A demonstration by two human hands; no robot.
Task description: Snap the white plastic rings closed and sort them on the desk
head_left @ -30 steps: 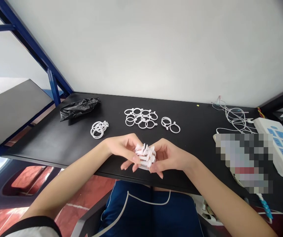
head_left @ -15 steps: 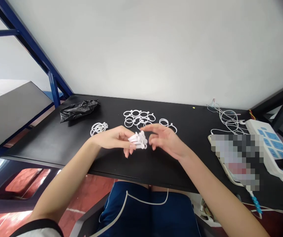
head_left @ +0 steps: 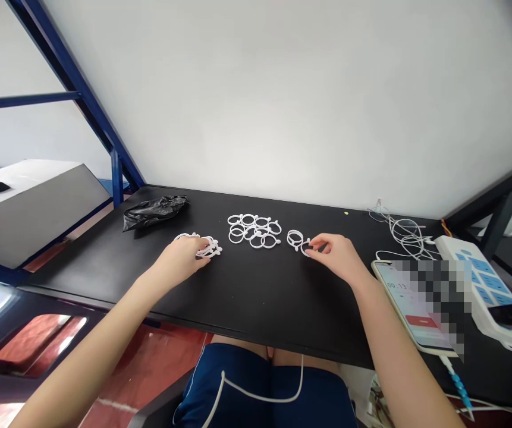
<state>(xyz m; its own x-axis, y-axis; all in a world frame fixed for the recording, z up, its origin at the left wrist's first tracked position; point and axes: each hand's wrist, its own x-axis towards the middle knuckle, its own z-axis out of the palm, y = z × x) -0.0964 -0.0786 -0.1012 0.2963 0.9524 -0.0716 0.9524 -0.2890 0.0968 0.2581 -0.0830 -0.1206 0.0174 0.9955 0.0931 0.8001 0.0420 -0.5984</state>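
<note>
Now parted toward the surface's (head_left: 256, 297) side edges, left hand (head_left: 183, 257) half-curls over bunched rings (head_left: 213, 249), right hand (head_left: 335, 254) nearly pinches another ring (head_left: 303, 249), grips unclear; tugging could tangle them.

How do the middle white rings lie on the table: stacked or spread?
Spread: the middle white rings lie side by side, some overlapping, their outlines mostly visible.

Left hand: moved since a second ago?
Yes. Against the black plastic bag lying on the tabletop, the left hand has shifted left and closer to it.
</note>
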